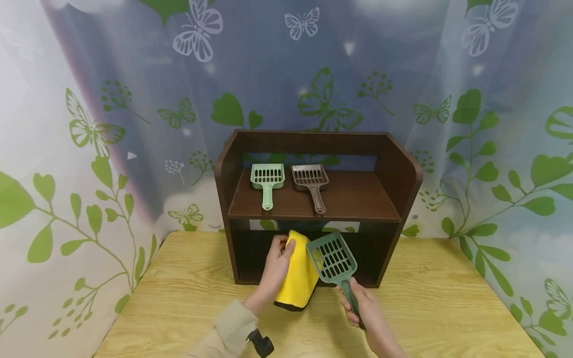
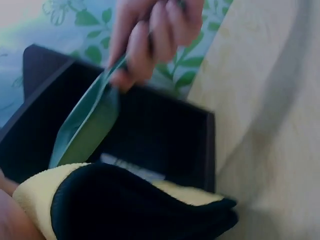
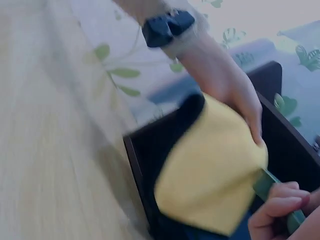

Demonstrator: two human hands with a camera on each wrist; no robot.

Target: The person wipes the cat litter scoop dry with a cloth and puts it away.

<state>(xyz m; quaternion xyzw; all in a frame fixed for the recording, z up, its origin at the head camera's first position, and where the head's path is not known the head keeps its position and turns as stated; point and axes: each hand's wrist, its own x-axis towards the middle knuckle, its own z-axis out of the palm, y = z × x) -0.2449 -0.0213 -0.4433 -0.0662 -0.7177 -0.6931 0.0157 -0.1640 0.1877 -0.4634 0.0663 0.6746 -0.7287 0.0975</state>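
Observation:
My left hand (image 1: 276,266) grips a yellow cloth (image 1: 299,273) with a dark edge, thumb pressed on its front, so that it hangs in front of the shelf's lower opening. In my right hand (image 1: 364,308) is a dark green slotted litter scoop (image 1: 333,258), held by its handle with the head up and tilted left. The scoop's head overlaps the cloth's right side in the head view. From the left wrist, the cloth's dark underside (image 2: 135,205) shows below the scoop (image 2: 90,120). The right wrist view shows the cloth's yellow face (image 3: 215,165) spread beneath my left hand.
A dark brown two-tier shelf (image 1: 313,217) stands on the wooden table (image 1: 197,308). On its upper board lie a light green scoop (image 1: 267,184) and a brown scoop (image 1: 313,184), handles toward me. A patterned curtain (image 1: 268,64) hangs behind and at both sides.

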